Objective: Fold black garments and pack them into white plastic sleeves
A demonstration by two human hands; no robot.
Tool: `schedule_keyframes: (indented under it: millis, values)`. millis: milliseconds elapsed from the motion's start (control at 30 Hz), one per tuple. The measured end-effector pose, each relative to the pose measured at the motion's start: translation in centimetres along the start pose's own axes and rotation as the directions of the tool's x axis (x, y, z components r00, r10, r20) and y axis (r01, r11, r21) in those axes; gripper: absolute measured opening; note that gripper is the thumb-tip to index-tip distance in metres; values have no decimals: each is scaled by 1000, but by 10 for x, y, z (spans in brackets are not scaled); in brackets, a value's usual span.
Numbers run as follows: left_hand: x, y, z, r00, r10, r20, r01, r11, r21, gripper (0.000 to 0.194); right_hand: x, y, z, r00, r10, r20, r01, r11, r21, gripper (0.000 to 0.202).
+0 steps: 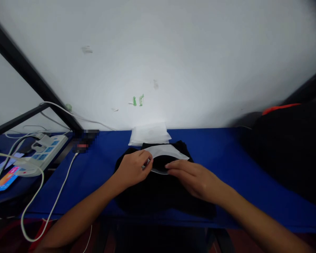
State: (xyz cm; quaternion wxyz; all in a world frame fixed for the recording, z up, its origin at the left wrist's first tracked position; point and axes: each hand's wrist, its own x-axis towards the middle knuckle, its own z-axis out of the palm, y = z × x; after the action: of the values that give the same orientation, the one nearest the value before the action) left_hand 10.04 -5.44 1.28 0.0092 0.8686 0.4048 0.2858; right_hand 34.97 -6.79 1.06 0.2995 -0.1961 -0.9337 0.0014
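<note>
A white, thin-walled bag [171,151] lies on a dark folded cloth [160,196] on the blue tabletop. Its mouth gapes toward me and looks black inside; what is in it cannot be made out. My left hand [134,167] pinches the left edge of the mouth between thumb and fingers. At the right side of the mouth, my right hand [200,177] has its fingers pressed together on the bag's lip, its thumb mostly hidden. Just behind, against the wall, rests a small stack of similar white bags [149,133].
To the left lie a white power strip [48,153], a lit phone [7,179] and looping white cables [65,179]. A black frame post [37,79] rises there. A large dark bulky item [292,151] with an orange edge fills the right side.
</note>
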Motion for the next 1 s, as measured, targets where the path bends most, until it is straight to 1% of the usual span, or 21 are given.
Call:
schedule_keyframes:
  millis: [67,133,200,267,333,367,400,467,500,533,567,600,667,733,767,800,833,867,900,933,1000]
  values:
    - [2,2,0,1000,22,-14,-21,1000,20,11,9,-5,16,994,53,101,-48,998,-52,45]
    - [2,4,1,998,48,-38,-46,998,44,13,16,-1,37,969,168,184,-145,981,-132,50]
    - [1,5,1,995,83,-52,-80,995,67,14,21,6,55,946,249,208,-197,950,-242,48]
    - [0,6,1,992,119,-53,-115,990,76,17,25,13,64,945,263,196,-180,915,-361,42]
    - [-2,7,-1,992,114,-58,-111,992,55,16,28,16,63,959,226,173,-134,894,-428,33]
    - [-3,8,-3,994,93,-53,-91,995,31,14,28,16,59,970,190,151,-109,897,-429,29]
    - [-5,8,-4,997,67,-35,-67,998,3,16,28,15,54,984,135,115,-77,908,-412,25]
    - [-7,7,-6,998,34,47,-32,998,-57,42,26,11,41,1000,-13,-13,7,937,-349,24]
    - [-7,6,-6,995,38,97,-30,995,-90,54,24,9,35,991,-99,-91,66,947,-314,26]
    - [-8,3,-6,990,48,134,-32,992,-120,61,23,7,29,970,-181,-162,131,952,-278,28]
    - [-7,-1,-5,987,58,148,-36,989,-145,63,21,5,25,943,-248,-221,193,951,-241,29]
    - [-5,-6,-4,990,59,132,-38,986,-160,64,19,2,21,919,-296,-260,248,947,-203,29]
    - [2,-20,0,999,50,18,-47,987,-152,60,16,-2,17,886,-357,-295,331,934,-134,26]
    - [13,-37,4,989,57,-135,-70,993,-98,56,13,-6,16,873,-387,-297,375,922,-97,23]
    - [20,-46,8,981,63,-185,-77,995,-71,53,12,-6,16,869,-396,-296,387,918,-91,21]
    - [28,-56,12,978,59,-198,-69,997,-43,52,11,-6,16,868,-398,-298,390,917,-90,20]
    - [36,-67,18,983,34,-178,-36,999,-11,51,10,-5,17,871,-389,-298,381,920,-89,20]
    - [44,-78,23,992,-23,-121,27,999,28,51,9,-3,17,879,-372,-298,364,928,-84,21]
    - [51,-89,30,993,-113,-46,116,991,68,52,8,-1,18,890,-348,-295,341,937,-78,22]
    - [57,-99,36,988,-151,-2,151,985,80,50,7,2,18,903,-320,-285,313,947,-72,24]
    - [66,-118,46,979,-182,93,175,981,86,43,4,8,17,929,-274,-249,263,962,-79,26]
